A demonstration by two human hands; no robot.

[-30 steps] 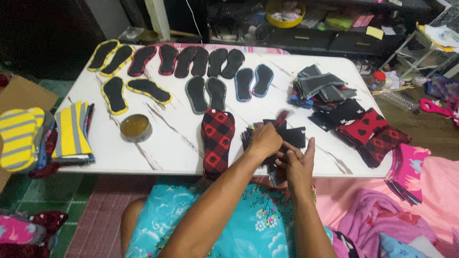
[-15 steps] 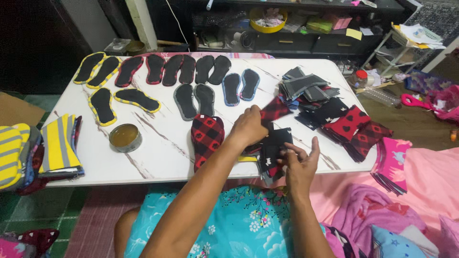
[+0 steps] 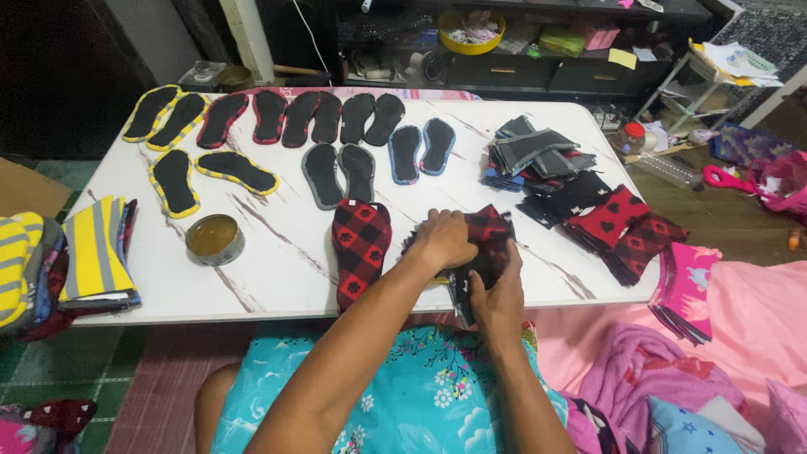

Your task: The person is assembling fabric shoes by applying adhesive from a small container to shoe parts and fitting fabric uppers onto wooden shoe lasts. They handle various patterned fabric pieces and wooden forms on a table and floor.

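My left hand (image 3: 443, 238) presses down on a red-and-black checked fabric piece (image 3: 489, 229) at the near edge of the white table (image 3: 277, 261). From below, my right hand (image 3: 498, 296) grips the same piece together with its black sole part (image 3: 461, 286). Just left of my hands lies a finished red-and-black checked insole (image 3: 360, 249), flat on the table.
Several black insoles with yellow, red, grey and blue rims (image 3: 286, 126) lie in rows at the back. A round tin of glue (image 3: 214, 239) sits left of centre. Stacks of cut fabric (image 3: 580, 197) lie on the right, striped yellow pieces (image 3: 92, 252) on the left edge.
My hands have drawn the checked piece closer to the table's near edge. My left hand now presses on top of it and my right hand holds it from below.
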